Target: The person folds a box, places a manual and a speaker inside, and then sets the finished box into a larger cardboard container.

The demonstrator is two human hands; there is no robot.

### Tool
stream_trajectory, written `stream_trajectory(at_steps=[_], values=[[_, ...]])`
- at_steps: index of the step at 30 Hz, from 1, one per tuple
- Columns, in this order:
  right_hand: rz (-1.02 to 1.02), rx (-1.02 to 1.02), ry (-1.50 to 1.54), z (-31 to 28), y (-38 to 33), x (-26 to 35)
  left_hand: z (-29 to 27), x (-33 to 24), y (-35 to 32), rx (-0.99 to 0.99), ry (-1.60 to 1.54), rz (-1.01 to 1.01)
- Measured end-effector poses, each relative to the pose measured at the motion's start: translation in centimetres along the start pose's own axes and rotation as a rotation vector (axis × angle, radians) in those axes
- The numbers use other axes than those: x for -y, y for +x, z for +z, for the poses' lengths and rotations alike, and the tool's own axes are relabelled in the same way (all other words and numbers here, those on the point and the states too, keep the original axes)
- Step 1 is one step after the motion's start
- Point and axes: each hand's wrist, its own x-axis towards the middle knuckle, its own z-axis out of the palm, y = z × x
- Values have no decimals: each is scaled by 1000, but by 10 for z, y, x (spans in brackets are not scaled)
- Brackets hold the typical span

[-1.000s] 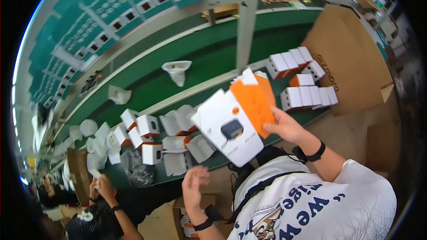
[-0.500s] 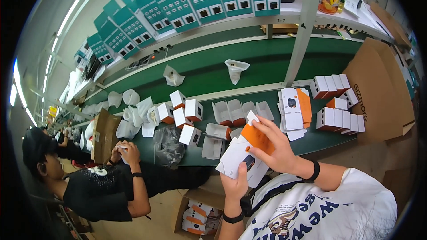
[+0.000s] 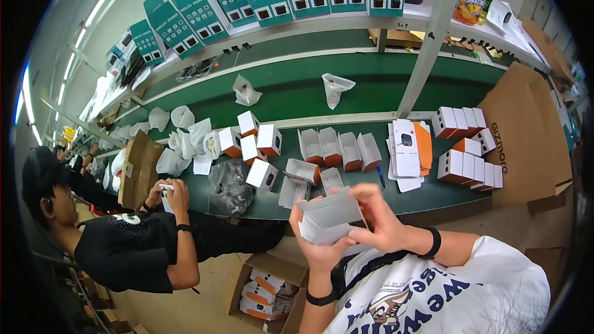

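Between my hands, in front of the bench's near edge, is a small carton point(image 3: 328, 218) opened out of its flat shape, its pale inside facing up. My left hand point(image 3: 320, 253) wraps the carton's left side and bottom. On its right side and edge my right hand point(image 3: 387, 226) is closed, thumb at the near corner. Just beyond stand several open white-and-orange cartons point(image 3: 310, 147), some tipped on their sides. To their right lies a stack of flat carton blanks point(image 3: 406, 164), white with orange ones beneath, with a blue pen point(image 3: 381, 177) beside it.
Closed white-and-orange boxes point(image 3: 262, 175) cluster left of centre beside a dark plastic bag point(image 3: 230, 185). More boxes point(image 3: 459, 167) line the right, by a large brown carton point(image 3: 526, 139). At left another person point(image 3: 133, 241) handles a small white item. A carton of blanks point(image 3: 238, 291) sits below.
The flat white-and-orange blank in my hands has been opened into a hollow carton. My right hand has come down onto its side. The person at left has shifted slightly.
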Motion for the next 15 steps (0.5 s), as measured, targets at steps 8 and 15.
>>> stream_trajectory(at_steps=[8, 15], values=[[-45, 66, 41, -22, 12, -2, 14, -12, 3, 50, 84, 75], [-9, 97, 23, -28, 11, 10, 20, -12, 4, 15, 157, 106]])
